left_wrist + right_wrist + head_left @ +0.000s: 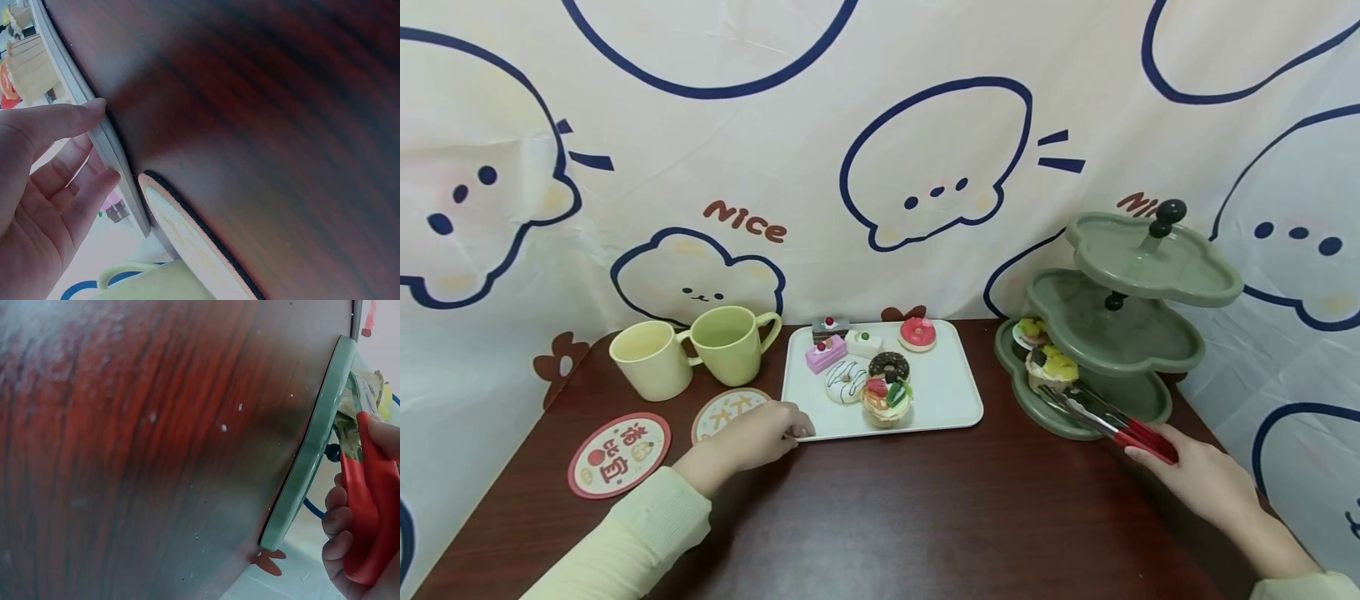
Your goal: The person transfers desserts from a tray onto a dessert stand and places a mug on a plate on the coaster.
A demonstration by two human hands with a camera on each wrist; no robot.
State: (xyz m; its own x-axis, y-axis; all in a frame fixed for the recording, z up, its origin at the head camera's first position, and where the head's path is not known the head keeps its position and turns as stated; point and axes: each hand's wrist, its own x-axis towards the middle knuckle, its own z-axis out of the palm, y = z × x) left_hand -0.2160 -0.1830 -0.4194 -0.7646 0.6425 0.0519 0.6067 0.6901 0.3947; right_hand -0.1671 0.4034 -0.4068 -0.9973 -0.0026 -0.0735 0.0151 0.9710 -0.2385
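Note:
My right hand (1210, 479) grips red-handled metal tongs (1097, 417). Their tips meet a yellow-topped cupcake (1051, 367) at the lowest tier of a green three-tier stand (1127, 333). Behind that cupcake sits another small yellow-topped pastry (1030, 332). In the right wrist view, fingers curl around the red handles (375, 506) beside the stand's bottom plate (306, 456). My left hand (760, 433) holds the near left corner of a white tray (943, 400), thumb and fingertips at its rim (112, 150). The tray carries cake pieces (826, 353), several donuts (917, 333) and a fruit-topped cupcake (886, 402).
Two yellow-green mugs (726, 346) stand back left. Two round coasters lie in front of them, one red-rimmed (620, 456), the other (722, 408) partly behind my left hand. A patterned cloth (880, 167) hangs behind the dark wooden table (925, 517).

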